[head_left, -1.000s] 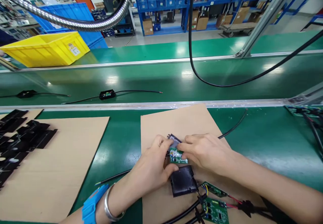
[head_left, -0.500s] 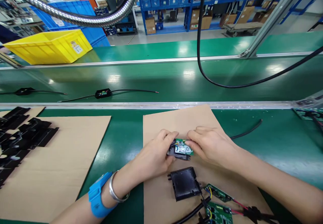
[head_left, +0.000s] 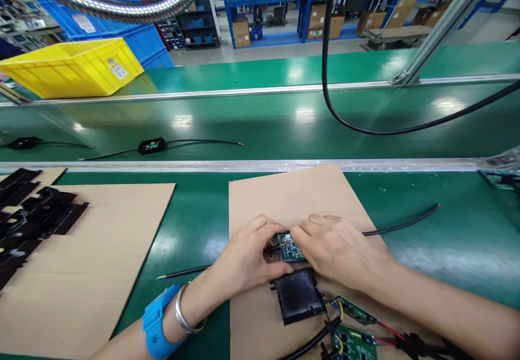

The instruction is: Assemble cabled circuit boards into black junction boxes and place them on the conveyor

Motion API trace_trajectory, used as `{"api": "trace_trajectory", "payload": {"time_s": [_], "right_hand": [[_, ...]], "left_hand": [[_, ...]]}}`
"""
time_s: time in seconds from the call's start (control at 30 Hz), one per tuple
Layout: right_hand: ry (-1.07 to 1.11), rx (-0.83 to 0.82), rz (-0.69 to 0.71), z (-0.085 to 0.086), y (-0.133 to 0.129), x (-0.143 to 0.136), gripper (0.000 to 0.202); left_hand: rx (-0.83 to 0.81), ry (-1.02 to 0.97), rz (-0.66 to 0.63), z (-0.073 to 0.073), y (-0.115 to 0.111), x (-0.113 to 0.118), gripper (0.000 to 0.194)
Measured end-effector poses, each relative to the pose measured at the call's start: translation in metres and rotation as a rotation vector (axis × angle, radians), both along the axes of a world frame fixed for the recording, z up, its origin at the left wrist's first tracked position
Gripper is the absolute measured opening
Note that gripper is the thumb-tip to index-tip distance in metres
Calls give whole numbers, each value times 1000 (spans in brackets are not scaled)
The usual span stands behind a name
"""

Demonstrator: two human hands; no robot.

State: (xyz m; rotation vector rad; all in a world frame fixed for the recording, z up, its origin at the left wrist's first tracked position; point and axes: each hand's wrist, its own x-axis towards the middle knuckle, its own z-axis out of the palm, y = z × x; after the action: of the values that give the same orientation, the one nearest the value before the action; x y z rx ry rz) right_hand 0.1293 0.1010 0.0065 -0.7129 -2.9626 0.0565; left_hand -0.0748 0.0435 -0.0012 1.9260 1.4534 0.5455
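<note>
The thumb and fingers of the left hand (head_left: 252,252) are parted only by the width of a small green circuit board (head_left: 290,247), whose left end is gripped between them. The board's right end is covered by the right hand (head_left: 335,241); its fingers are curled and bent down onto the board, but whether anything is pinched between them cannot be told, as the tips are partly hidden. The board is placed above the middle of a cardboard sheet (head_left: 300,187). Just below the left thumb, a black case half (head_left: 298,298) is laid flat, hollow side up. Nearer the sheet's lower edge, two more wired boards are seen, a narrow one (head_left: 355,310) and a wider one (head_left: 357,341). A black cable (head_left: 406,226) is extended to the right from behind the right hand. Farther left, black housings (head_left: 44,208) are spread on another cardboard sheet (head_left: 93,273).
</note>
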Motion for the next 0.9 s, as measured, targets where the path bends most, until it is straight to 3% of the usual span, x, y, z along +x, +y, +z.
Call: {"api": "trace_trajectory", "payload": {"time_s": [0.43,0.53,0.63,0.77,0.9], "right_hand": [[-74,-21,25,2,-4,-3,11],[-41,-37,-47,1,-5,-4,8],[-12,-170,-139,1,-3,-1,10],[6,-367,-89,6,4,4,10],[4,-205,-52,6,6,0,4]], "left_hand": [[-24,51,-26,3,-2,3,46],[-24,57,-37,1,-4,3,46],[-19,50,-44,0,-3,3,44],[-16,59,-34,1,-2,5,40],[-11,82,-34,1,-1,6,37]]}}
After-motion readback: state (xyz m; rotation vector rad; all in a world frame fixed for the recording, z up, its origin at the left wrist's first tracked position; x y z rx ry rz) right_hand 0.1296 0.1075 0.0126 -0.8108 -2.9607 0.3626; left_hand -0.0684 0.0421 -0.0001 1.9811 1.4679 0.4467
